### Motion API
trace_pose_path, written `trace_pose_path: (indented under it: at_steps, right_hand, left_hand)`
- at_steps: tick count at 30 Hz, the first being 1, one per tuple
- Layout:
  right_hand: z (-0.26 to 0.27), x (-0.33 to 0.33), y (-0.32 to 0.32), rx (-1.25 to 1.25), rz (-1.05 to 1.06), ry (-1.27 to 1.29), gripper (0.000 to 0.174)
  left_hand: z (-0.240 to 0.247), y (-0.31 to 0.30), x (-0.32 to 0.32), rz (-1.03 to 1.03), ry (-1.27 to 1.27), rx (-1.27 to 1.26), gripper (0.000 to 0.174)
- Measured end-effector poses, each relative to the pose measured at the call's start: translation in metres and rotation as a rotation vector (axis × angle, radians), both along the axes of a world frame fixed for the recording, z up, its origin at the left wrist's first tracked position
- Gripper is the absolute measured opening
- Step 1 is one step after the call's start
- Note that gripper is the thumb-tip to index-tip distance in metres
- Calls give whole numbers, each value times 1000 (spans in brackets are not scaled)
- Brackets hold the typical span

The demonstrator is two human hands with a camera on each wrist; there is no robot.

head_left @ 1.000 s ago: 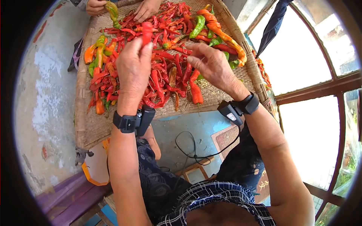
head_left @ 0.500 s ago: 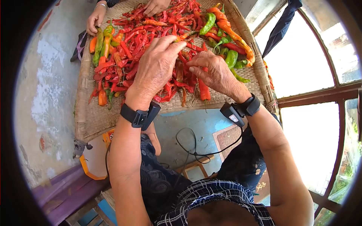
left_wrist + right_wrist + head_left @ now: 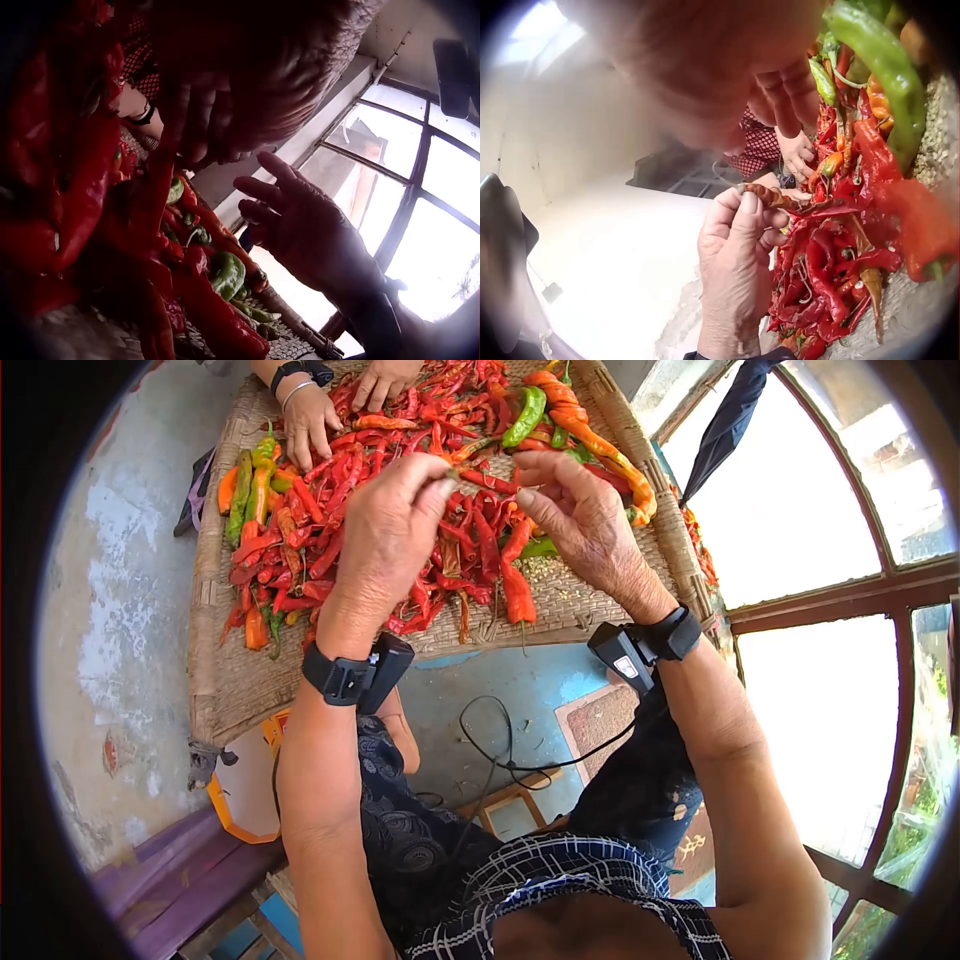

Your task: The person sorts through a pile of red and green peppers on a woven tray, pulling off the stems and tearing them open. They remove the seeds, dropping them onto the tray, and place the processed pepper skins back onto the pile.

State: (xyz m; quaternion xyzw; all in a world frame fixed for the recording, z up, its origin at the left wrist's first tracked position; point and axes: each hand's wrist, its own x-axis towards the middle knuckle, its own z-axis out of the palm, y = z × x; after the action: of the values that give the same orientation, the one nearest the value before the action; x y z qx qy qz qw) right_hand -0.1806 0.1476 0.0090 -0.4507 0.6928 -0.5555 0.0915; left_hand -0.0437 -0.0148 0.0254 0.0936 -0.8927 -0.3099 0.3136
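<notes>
Over the chilli pile (image 3: pixel 825 262), left fingers (image 3: pixel 748 214) pinch one wrinkled chilli (image 3: pixel 771 196), right fingers (image 3: pixel 259 190) relaxed; a slack pinch could drop it

Daylight glares white through the brown-framed glass window (image 3: pixel 820 730), brightening the tan woven tray (image 3: pixel 250 685) left of it in the black-cornered head view, while the left-wrist view is dim and the right-wrist foreground blurs.

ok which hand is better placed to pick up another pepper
Probably the right hand: it hangs open, apparently empty, above the pepper pile. The left hand is occupied, pinching a wrinkled, reddish pepper between thumb and fingers.
</notes>
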Motion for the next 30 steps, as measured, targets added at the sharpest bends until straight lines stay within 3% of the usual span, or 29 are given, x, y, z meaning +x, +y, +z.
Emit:
trace_pose_path:
  at_steps: [2,4,7,10,11,12,14,18,21,24,26,27,28,30]
  right_hand:
    - [-9,-3,-2,84,144,416,31]
    - [-18,4,-9,76,169,533,29]
    - [-31,21,-13,205,141,794,24]
    - [-42,22,-15,396,171,894,21]
    - [-48,21,-18,378,163,924,19]
    - [-47,20,-19,375,167,924,19]
    - [-42,19,-19,311,208,808,15]
    - [-16,15,-19,20,199,699,10]
    - [-9,10,-16,-47,182,670,13]
    - [-5,6,-12,-42,177,667,18]
    - [-4,10,-16,-182,32,464,26]
    - [-4,7,-16,-187,17,396,38]
    - [-5,5,-17,-187,17,395,38]
    - [-11,1,-19,-90,-39,333,46]
  left_hand:
    - [6,-18,3,163,87,102,20]
    - [5,-49,6,298,181,123,30]
    - [2,-71,15,527,118,-207,49]
    - [0,-70,16,529,67,-379,46]
    - [0,-66,18,428,18,-380,39]
    - [-3,-63,14,342,71,-418,31]
    - [4,-38,10,160,-11,-257,22]
    - [-13,-13,-1,-149,0,-419,23]
    - [-22,-6,0,-151,-29,-409,21]
    - [-14,-3,2,-112,-146,-342,17]
    - [-6,-6,4,79,-60,-362,14]
    - [-2,-11,4,204,39,-363,13]
    - [2,-22,7,312,19,-313,22]
    - [3,-47,10,581,162,-562,39]
